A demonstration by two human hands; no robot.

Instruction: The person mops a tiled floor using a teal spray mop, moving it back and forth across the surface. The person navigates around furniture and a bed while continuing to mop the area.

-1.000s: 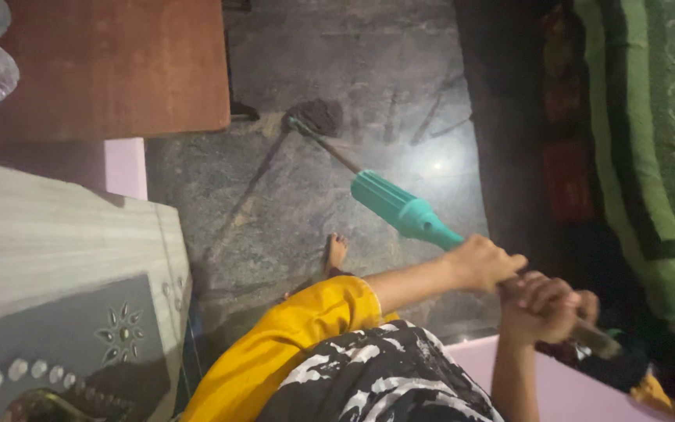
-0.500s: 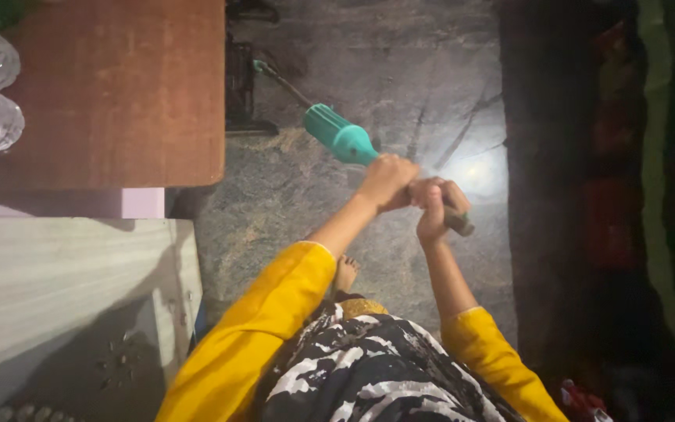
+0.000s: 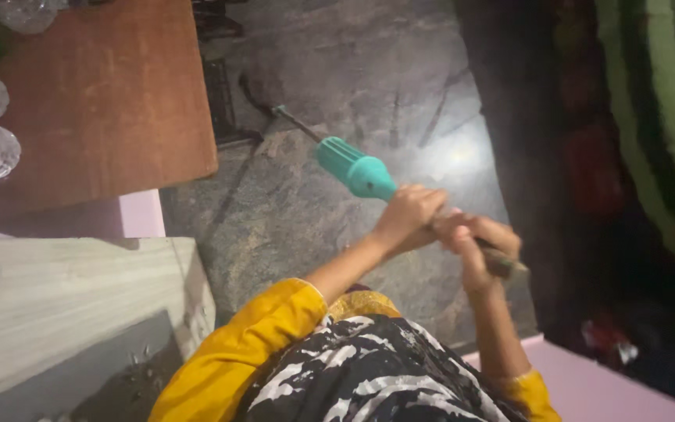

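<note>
Both hands gripped one long tool: left hand (image 3: 406,215) closed round the shaft just behind the teal grip (image 3: 355,168), right hand (image 3: 474,238) clenched on the rear end. Tool's thin metal rod (image 3: 297,123) angled down to the dark stone floor (image 3: 330,70), beside the wooden table (image 3: 103,94).

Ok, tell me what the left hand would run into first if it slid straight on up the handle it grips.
The left hand would first meet the teal grip; further along, the thin rod reaches toward the stone floor.
</note>
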